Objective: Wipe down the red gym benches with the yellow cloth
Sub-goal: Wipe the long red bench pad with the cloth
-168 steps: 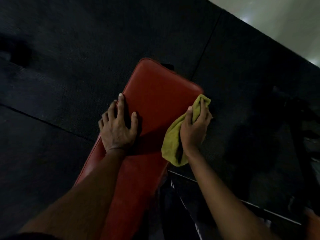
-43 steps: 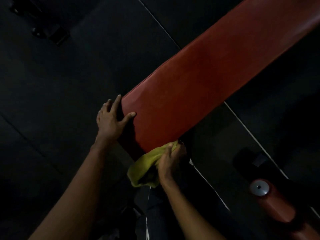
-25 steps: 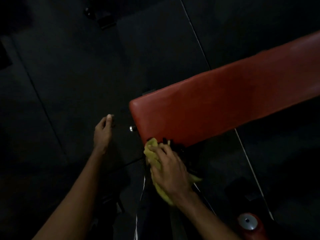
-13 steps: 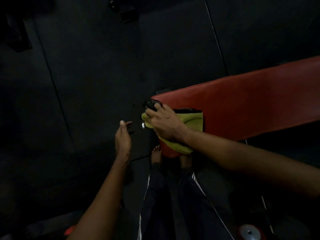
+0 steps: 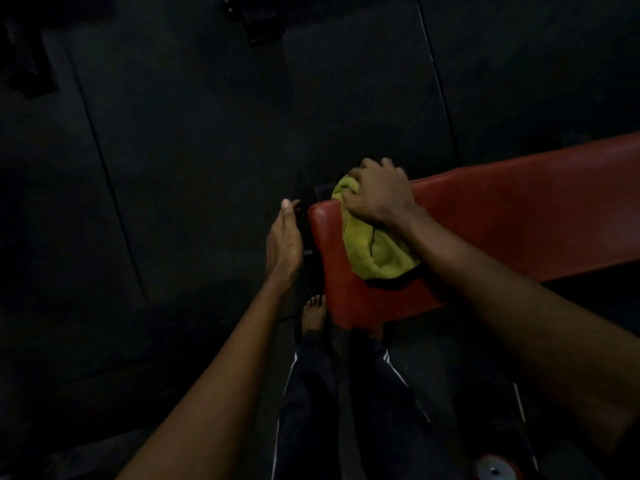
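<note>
**Cloth bunched at the bench's end corner**

The right hand (image 5: 379, 197) has a narrow grip, with its fingers curled over a bunched wad of the yellow cloth (image 5: 375, 258). It presses the wad onto the far corner of the near end of the red bench (image 5: 519, 216). The loose part of the cloth trails back across the pad towards the wrist. The left hand (image 5: 284, 242) holds nothing. Its fingers are straight and seen edge-on, just beside the end face of the bench, and whether it touches the pad cannot be told.

To do this step well, the cloth would be better spread flatter under the palm, so that more of it meets the vinyl. The stroke should roll over the rounded corner and down the end face, not only across the top. The free hand could steady the pad.

The underside and frame of the bench are lost in shadow, and its length runs out of view to the right. One bare foot (image 5: 313, 313) shows below the pad, and the other is hidden under it. Striped trousers (image 5: 311, 410) and dark floor mats (image 5: 190, 168) are dim. A red disc (image 5: 497, 469) is cut off at the bottom edge, and a dark object (image 5: 258, 26) at the top cannot be identified.
</note>
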The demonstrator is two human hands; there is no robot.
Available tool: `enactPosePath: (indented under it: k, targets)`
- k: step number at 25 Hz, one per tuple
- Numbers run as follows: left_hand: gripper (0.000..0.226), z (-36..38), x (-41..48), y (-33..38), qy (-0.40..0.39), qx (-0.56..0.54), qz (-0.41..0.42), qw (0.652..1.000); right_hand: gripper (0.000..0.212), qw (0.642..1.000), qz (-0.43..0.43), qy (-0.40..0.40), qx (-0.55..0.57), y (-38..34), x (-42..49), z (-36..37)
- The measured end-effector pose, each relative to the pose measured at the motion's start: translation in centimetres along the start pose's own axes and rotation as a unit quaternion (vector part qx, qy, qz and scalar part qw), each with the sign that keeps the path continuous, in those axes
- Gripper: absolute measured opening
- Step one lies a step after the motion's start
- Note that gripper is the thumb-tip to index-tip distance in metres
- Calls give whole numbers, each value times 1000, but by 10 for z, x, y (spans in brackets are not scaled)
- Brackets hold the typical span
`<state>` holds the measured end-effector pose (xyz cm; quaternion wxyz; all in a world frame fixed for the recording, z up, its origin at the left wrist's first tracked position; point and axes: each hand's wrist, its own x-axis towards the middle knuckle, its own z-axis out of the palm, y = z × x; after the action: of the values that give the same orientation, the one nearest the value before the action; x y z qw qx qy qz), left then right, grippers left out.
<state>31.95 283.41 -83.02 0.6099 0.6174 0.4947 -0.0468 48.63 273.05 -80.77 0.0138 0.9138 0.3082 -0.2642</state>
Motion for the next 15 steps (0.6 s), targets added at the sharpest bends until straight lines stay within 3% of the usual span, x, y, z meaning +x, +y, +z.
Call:
enactPosePath:
  k: [2,5,7,10,12,15]
  targets:
    - [60,19,7,11,-11,25,31,999,59,999,-32,-10,3,-9,-2,2]
    - [55,46,9,19,9,92,53,994,47,997,-80,12,-15,1,-4,5]
    - [51,61,12,22,37,203,95,974,44,999,-36,15,-14,42,5,-5]
    - [48,93,13,35,-2,387,197,901,46,999,46,23,-14,119,5,-17]
    - [49,124,8,43,-26,437,191,878,46,995,95,44,8,163,1,-23]
    - [50,149,1,38,67,473,191,858,49,987,133,82,40,175,-2,-23]
